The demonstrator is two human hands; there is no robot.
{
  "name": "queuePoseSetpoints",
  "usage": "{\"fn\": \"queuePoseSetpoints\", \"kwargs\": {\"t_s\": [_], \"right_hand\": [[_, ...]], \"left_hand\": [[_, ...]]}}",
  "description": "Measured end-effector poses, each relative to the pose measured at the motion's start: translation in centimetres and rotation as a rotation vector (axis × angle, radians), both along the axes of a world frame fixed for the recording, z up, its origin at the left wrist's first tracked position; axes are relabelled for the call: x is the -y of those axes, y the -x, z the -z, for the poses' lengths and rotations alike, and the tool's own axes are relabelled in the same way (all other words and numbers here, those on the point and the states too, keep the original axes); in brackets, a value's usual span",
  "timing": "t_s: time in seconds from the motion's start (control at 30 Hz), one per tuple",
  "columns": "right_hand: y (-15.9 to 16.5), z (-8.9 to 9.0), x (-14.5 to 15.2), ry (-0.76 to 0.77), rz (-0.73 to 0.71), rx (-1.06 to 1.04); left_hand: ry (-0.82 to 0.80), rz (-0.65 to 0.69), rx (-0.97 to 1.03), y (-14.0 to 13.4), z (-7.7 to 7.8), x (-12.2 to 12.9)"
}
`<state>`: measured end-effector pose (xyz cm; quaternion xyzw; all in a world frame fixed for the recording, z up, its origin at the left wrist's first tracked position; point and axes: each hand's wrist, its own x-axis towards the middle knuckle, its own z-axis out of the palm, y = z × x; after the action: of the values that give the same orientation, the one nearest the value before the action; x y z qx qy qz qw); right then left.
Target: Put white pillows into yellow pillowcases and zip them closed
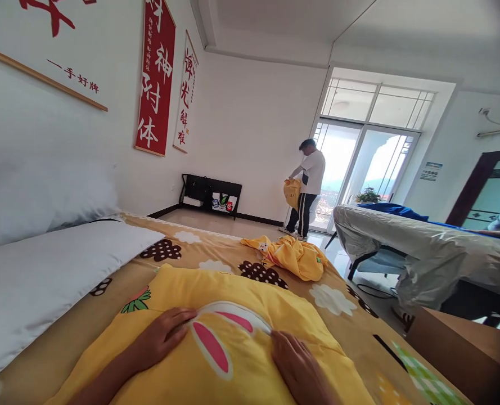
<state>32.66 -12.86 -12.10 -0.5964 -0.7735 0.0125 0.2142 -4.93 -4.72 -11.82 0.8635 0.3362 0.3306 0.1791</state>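
A plump yellow pillow (250, 371) with a printed rabbit's pink-and-white ears and a carrot lies in front of me on the bed. My left hand (165, 337) rests on its left part, fingers stretched out and thumb slightly apart. On the right, my right hand (294, 357) lies on the fabric, palm down, its fingertips at the end of the curved white print. Both hands touch the pillow cover. Beyond the pillow, a crumpled yellow cloth (296, 256) lies near the far edge of the bed.
The brown patterned bedsheet (216, 253) spreads beneath. A white pillow (64, 270) lies at left. By the glass doors a person (312, 174) holds a yellow cloth item (292, 194). A plastic-covered table (427, 242) and cardboard box (464, 349) stand at right; a black rack (199, 185) stands by the wall.
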Motion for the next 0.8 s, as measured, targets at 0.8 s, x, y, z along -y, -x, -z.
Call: {"fn": "queuePoseSetpoints", "kwargs": {"t_s": [0.8], "right_hand": [[-5.0,-0.2,-0.2,0.18,0.023,-0.037]], "left_hand": [[0.102,0.12,-0.348,-12.4,-4.4,0.9]]}}
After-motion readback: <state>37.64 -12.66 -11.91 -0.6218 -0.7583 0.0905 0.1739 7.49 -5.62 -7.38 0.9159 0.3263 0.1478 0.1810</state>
